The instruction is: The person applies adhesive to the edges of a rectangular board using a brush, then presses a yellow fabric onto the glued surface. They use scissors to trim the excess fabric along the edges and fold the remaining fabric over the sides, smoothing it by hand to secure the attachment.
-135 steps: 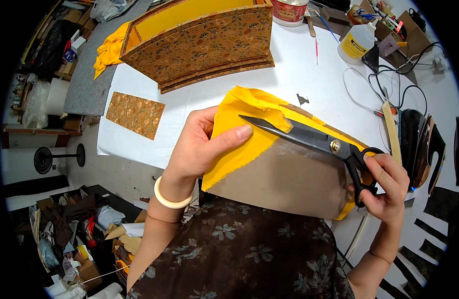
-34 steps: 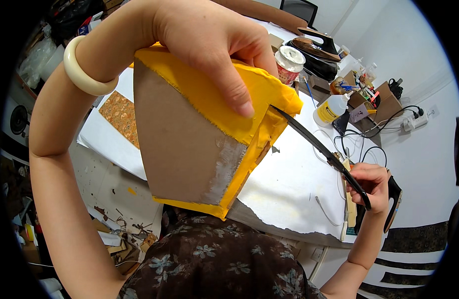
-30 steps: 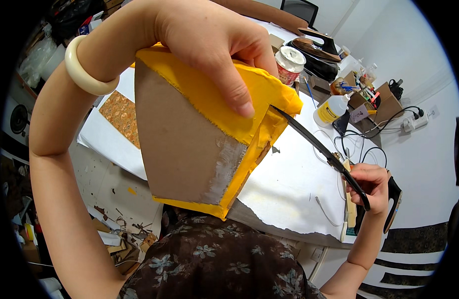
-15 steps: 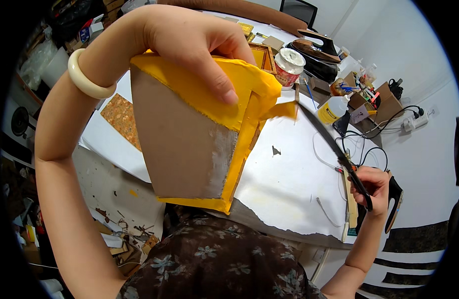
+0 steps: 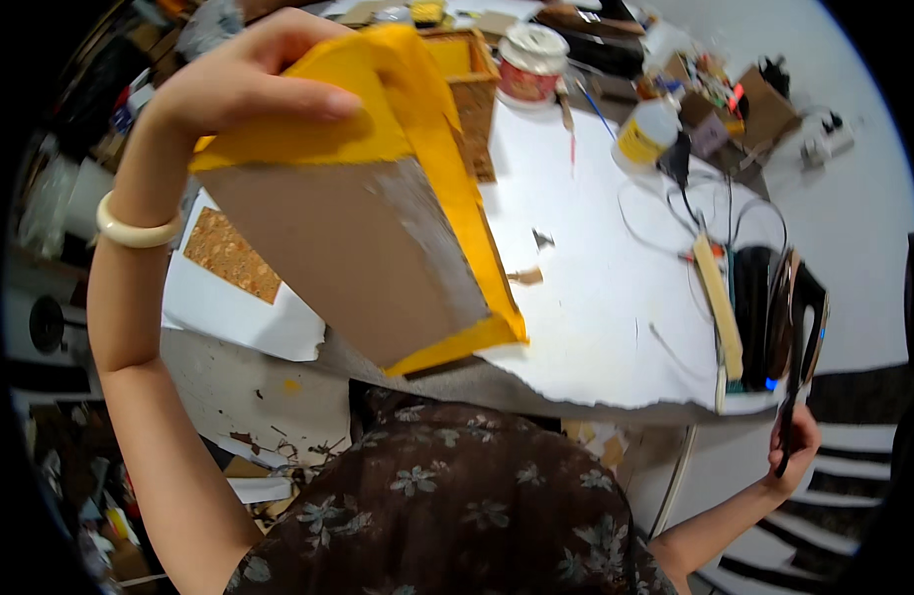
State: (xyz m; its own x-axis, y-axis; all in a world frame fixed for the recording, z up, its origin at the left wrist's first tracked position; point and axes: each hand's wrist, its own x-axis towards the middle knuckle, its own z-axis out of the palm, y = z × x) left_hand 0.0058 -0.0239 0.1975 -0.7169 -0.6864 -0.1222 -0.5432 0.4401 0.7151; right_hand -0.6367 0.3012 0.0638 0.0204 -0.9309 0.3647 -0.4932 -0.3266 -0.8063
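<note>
My left hand (image 5: 279, 84), thumb across the front, grips a tapered panel (image 5: 328, 238) by its upper edge. Yellow sheet material is folded over its top, right side and bottom edges; the middle is bare grey-brown board with a pale, whitish smear along the right. My right hand (image 5: 799, 446) is closed around a slim black tool, apparently scissors (image 5: 787, 421), low at the table's right edge. Its blades overlap dark things behind and are hard to make out. A small tan scrap (image 5: 526, 276) lies on the white table covering, just right of the panel.
A brown patterned box (image 5: 472, 104), a white-lidded jar (image 5: 532, 64) and a yellow-labelled bottle (image 5: 645, 134) stand at the back. Cables (image 5: 744, 213) run along the right, near a wooden strip (image 5: 718, 302) and a dark iron (image 5: 814, 288). A cork-like sheet (image 5: 229, 253) lies left.
The scissors, earlier at a yellow flap on the panel's right side, have moved away right and down. The panel has shifted left and tilted. A scrap now shows on the table.
</note>
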